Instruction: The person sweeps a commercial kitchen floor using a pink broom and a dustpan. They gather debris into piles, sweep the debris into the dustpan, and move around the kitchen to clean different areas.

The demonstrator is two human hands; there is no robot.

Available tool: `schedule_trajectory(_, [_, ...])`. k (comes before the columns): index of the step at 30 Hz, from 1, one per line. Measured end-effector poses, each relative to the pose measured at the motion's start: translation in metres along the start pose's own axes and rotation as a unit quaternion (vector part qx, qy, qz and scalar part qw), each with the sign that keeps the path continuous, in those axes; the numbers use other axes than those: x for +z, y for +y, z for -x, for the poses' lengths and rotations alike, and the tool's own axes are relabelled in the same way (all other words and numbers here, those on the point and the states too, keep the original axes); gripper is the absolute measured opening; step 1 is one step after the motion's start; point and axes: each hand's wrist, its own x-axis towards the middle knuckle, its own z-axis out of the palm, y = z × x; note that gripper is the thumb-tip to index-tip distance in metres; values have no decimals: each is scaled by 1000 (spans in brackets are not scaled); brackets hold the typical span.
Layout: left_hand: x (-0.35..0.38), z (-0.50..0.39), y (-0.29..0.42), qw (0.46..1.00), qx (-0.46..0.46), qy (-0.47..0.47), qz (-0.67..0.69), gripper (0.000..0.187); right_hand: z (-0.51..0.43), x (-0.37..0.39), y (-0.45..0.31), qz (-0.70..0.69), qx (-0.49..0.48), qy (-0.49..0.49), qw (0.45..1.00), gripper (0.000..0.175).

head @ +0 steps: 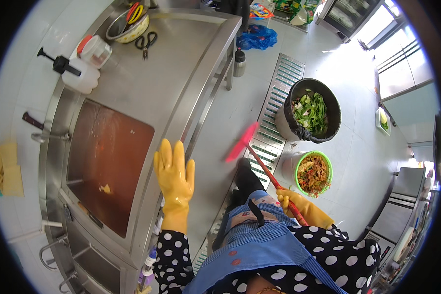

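Note:
Both hands wear yellow rubber gloves. My left hand (175, 180) is held flat over the front edge of the steel sink counter, its fingers apart and nothing in it. Beside it lies a sink basin filled with reddish-brown water (110, 161), with a small pale scrap floating in it. My right hand (301, 204) is closed around the red handle of a floor squeegee (262, 165). The squeegee's pink head (242, 142) is low over the floor beside my shoe and the drain grating (265, 139); whether it touches the floor I cannot tell.
A black-lined bin of leafy greens (337, 114) and a green-rimmed bucket of food scraps (330, 172) stand right of the drain. Scissors (146, 42), a patterned bowl (134, 33) and a white plastic jug (80, 78) sit on the counter. A steel flask (239, 64) stands by the counter leg.

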Motion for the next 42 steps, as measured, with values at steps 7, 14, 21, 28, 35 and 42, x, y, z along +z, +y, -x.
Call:
schedule_trajectory(7, [54, -106, -16, 997, -44, -55, -32, 62, -148, 124, -126, -35, 47, -179, 982, 18])
schedule_trajectory(14, [56, -105, -24, 992, -52, -110, -39, 70, -160, 22, -131, -169, 26, -265, 949, 24])
schedule_trajectory(21, [56, -110, -21, 990, -64, -125, -22, 72, 12, -12, -68, -136, 47, 9, 990, 8])
schedule_trajectory(28, [59, -105, -27, 992, -28, -117, -22, 72, -22, 50, -105, -85, -25, -11, 996, 2])
schedule_trajectory(35, [55, -100, -30, 992, -21, -125, -3, 69, -142, 116, -145, -291, 0, -202, 935, 21])
schedule_trajectory(42, [53, -99, -34, 991, 12, -125, 43, 67, -86, 29, 37, -384, -31, -125, 914, 12])
